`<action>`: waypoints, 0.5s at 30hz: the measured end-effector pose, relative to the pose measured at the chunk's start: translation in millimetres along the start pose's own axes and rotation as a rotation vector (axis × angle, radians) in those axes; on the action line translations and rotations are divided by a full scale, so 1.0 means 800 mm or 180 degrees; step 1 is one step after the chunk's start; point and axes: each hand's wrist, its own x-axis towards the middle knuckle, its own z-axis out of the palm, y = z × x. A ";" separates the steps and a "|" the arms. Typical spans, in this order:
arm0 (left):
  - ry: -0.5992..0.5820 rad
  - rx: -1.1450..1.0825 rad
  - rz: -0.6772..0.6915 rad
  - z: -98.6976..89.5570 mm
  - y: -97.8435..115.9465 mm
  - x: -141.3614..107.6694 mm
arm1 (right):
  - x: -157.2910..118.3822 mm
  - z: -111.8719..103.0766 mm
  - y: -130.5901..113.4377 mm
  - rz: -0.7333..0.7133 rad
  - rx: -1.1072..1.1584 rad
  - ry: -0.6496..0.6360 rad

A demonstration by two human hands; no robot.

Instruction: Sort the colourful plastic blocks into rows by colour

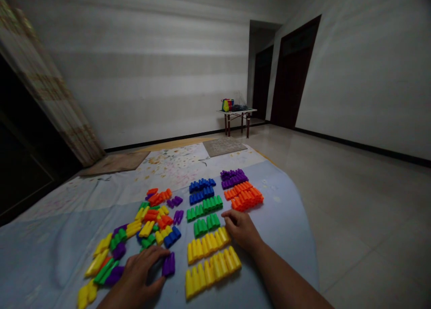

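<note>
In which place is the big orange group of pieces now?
In the head view, the big orange group lies right of centre, just beyond the right hand, with purple rows behind it and green rows to its left.

Purple ribbed pc [169,265] & loose mixed-col. pcs [147,228] L of neat yellow rows [214,267], green rows [205,209] just behind.

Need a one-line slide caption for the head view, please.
Mixed-colour pieces lie left of single-colour rows, the left hand at purple pieces, the right hand beside yellow ones.
</note>
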 end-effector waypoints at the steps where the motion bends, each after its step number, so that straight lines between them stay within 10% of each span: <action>1: 0.0028 -0.0003 -0.0018 -0.001 0.002 0.001 | 0.000 0.000 -0.001 0.0016 0.0011 -0.0008; 15: 0.0528 0.0257 0.0155 0.017 0.024 0.002 | -0.002 0.005 0.001 0.0156 0.0047 -0.0125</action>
